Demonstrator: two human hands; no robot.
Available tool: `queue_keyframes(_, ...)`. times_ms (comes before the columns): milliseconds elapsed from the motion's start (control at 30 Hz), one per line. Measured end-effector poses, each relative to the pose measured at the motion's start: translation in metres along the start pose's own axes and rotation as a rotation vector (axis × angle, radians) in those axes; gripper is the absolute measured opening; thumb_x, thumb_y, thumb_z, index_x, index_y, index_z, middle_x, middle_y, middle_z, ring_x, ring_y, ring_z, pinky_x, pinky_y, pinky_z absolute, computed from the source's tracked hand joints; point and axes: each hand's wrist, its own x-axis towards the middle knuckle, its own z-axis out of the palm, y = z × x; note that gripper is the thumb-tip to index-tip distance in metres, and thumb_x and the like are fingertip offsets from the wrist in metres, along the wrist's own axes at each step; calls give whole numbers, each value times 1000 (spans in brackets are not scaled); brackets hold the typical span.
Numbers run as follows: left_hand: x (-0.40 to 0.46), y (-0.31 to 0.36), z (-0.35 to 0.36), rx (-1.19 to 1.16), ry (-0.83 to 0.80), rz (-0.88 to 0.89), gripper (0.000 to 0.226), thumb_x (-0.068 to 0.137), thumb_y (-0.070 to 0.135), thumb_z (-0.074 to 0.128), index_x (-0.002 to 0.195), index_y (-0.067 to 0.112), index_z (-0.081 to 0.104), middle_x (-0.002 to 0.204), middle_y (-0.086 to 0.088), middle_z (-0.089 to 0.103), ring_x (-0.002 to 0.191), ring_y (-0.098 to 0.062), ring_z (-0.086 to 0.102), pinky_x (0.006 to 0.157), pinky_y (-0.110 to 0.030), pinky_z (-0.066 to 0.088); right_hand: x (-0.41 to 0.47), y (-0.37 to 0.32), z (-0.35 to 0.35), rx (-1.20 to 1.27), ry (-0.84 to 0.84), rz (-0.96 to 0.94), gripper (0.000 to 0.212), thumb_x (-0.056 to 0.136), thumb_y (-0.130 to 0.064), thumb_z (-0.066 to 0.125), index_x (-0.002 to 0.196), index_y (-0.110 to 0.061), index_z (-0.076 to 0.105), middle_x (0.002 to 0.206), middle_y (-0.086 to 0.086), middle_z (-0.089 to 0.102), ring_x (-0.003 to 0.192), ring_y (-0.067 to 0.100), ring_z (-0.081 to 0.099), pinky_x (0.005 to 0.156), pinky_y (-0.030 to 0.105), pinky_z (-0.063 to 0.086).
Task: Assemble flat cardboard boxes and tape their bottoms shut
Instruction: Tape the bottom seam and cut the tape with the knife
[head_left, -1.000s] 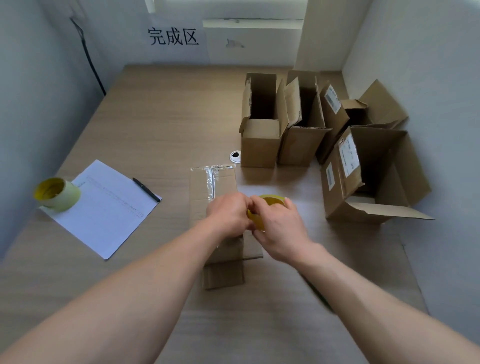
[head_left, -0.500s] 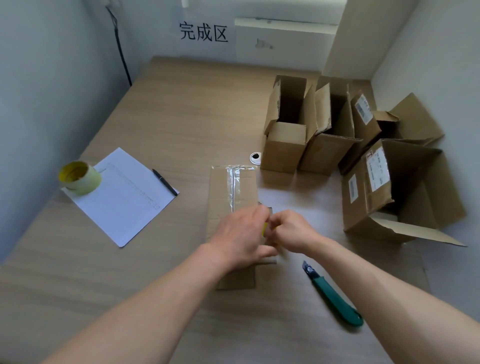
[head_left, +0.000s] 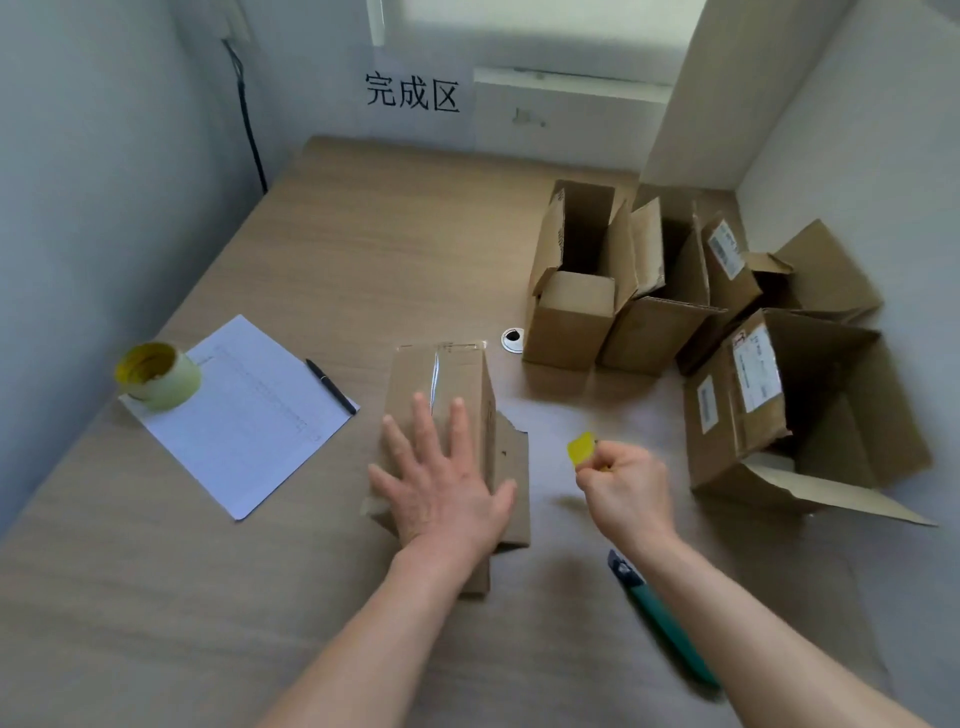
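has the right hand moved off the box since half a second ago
Yes. The right hand was against the left hand over the cardboard box; now it is clear of the box, to its right above the table, pinching a yellow piece.

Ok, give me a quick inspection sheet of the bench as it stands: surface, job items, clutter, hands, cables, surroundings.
Surface: wood-grain table, with a round grommet hole.
Job's things: box lying under the left hand, clear tape along its seam; tape roll on the paper sheet; assembled open boxes at far right; green cutter beside the right forearm.
Clutter: pen at the sheet's edge.
Hands: left hand pressing flat on the box; right hand pinching a small yellow piece.
Cables: black cable down the left wall.
Surroundings: grey walls, printed sign on the back wall.
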Motion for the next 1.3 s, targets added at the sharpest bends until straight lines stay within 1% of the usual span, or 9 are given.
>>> queue_keyframes(200,2,-10,2,56,-115,191,72,82,71,26,143,53,-7,159,7,-20,142,-42,-20,96,-62,16,-25,22,14,226,1,97,14,62,-19,61,62,-31,66,48,-8,55,61,22,54,59,31,41)
queue_keyframes(267,1,-16,2,81,-142,250,75,77,71,28,141,57,-10,157,13,-23,142,-38,-25,92,-59,20,-24,23,10,258,31,105,20,65,-12,65,65,-32,68,50,-10,57,61,21,54,59,31,41)
queue_keyframes(400,1,-17,3,102,-157,275,79,75,68,30,140,58,-13,156,15,-26,141,-37,-30,91,-57,26,-34,25,-7,208,9,20,9,71,-33,67,70,-24,66,58,3,62,55,29,59,52,37,49)
queue_keyframes(500,0,-19,4,101,-121,279,79,74,68,30,140,58,-10,157,15,-23,142,-37,-27,91,-56,26,-53,39,-19,45,28,-99,16,84,-35,70,74,-25,61,57,0,60,55,18,57,56,36,49)
queue_keyframes(767,-2,-19,6,110,-101,275,78,74,68,31,141,57,-8,157,13,-19,142,-38,-22,93,-56,29,-102,58,-30,-218,95,-394,19,70,-29,72,66,-23,54,56,-8,52,52,14,47,49,33,40)
queue_keyframes(1033,-2,-19,6,118,-98,282,80,73,69,33,142,56,-6,158,13,-17,143,-37,-20,94,-55,29,-132,66,-25,-117,40,-314,19,71,-29,70,73,-26,51,53,-13,41,50,0,37,47,17,27)
queue_keyframes(1133,-3,-20,6,111,-96,296,80,73,68,33,142,56,-6,159,13,-17,143,-36,-21,93,-55,29,-147,69,-24,-141,24,-312,19,70,-30,74,77,-31,56,56,-24,45,51,-7,43,48,16,36)
queue_keyframes(1233,-5,-22,5,111,-107,314,81,73,69,33,141,56,-8,158,13,-18,143,-36,-22,94,-55,29,-165,82,-20,-189,-129,-190,55,68,-30,72,111,-54,48,87,-22,69,78,1,68,67,21,53)
queue_keyframes(1300,-7,-23,4,110,-118,328,80,73,69,33,141,57,-7,158,13,-18,143,-36,-23,94,-56,29,-177,94,-12,-248,-161,-137,69,60,-30,70,117,-57,43,91,-22,68,84,2,69,69,18,53)
